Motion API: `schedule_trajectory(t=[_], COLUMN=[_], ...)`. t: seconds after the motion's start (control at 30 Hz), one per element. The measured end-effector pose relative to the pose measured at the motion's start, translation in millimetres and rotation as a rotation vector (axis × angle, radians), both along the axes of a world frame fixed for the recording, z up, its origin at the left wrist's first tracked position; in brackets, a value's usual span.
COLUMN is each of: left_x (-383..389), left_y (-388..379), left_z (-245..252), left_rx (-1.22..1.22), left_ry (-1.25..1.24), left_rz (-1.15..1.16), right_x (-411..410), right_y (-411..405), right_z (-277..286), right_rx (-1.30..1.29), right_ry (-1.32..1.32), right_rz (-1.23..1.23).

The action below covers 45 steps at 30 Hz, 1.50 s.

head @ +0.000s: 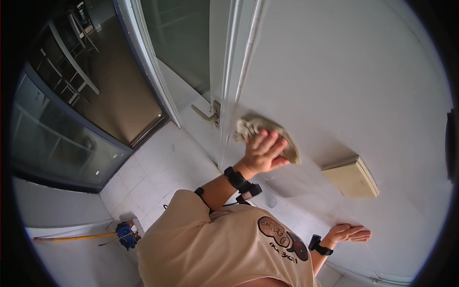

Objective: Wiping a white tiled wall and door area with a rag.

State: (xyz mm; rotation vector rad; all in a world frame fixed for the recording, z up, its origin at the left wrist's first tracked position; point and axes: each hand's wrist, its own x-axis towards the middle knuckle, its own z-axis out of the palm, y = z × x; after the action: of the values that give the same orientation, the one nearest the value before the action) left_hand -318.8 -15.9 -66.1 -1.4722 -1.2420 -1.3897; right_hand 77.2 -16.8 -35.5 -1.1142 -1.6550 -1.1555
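My left hand (264,152) presses a crumpled beige cloth (251,125) flat against the white wall (340,82), with its fingers spread over it. The cloth lies close to the door frame's edge. My right hand (348,234) is lower down at the wall, fingers stretched out and nothing held. Whether its whole palm touches the wall cannot be made out. Between the two hands, a cream-coloured box (349,177) juts out from the wall. Black straps with small devices sit around both wrists.
Left of the cloth stands a white-framed door with a lever handle (206,114). Beyond the pale tiled floor (143,179) is a dark-framed glass door (68,132), with ladder-like metal frames behind it. A yellow pole (75,237) and a blue item (126,235) are at lower left.
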Motion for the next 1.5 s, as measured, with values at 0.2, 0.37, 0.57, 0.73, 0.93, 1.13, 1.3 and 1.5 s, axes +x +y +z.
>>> schedule_trajectory(t=[0.2,0.37,0.57,0.73,0.93,1.13,1.3,1.5], left_x=[-97,-89,-39,9,-19,-52,4,60], left_y=[4,4,-9,-29,-23,-16,-8,-31], left_z=[55,54,-25,-87,-67,-18,-42,-77], left_rx=[0.023,0.042,-0.197,-0.201,-0.133,-0.088,-0.078,-0.22], left_ry=[-0.384,-0.533,-0.321,-0.053,-0.022,-0.339,-0.253,0.034], left_rz=[0.053,0.032,0.133,-0.176,-0.286,-0.16,-0.021,-0.319], right_x=[-4,-6,-3,-4,-8,-9,-7,-4], right_y=[1,4,4,4,5,4,4,3], right_z=[2,2,1,1,1,2,2,1], right_rx=[0.033,0.098,0.083,0.108,0.112,0.112,0.118,0.1], right_ry=[-0.013,-0.017,-0.024,0.004,-0.001,0.009,-0.023,-0.019], right_rz=[-0.03,-0.014,-0.043,-0.041,-0.061,-0.05,-0.016,0.013])
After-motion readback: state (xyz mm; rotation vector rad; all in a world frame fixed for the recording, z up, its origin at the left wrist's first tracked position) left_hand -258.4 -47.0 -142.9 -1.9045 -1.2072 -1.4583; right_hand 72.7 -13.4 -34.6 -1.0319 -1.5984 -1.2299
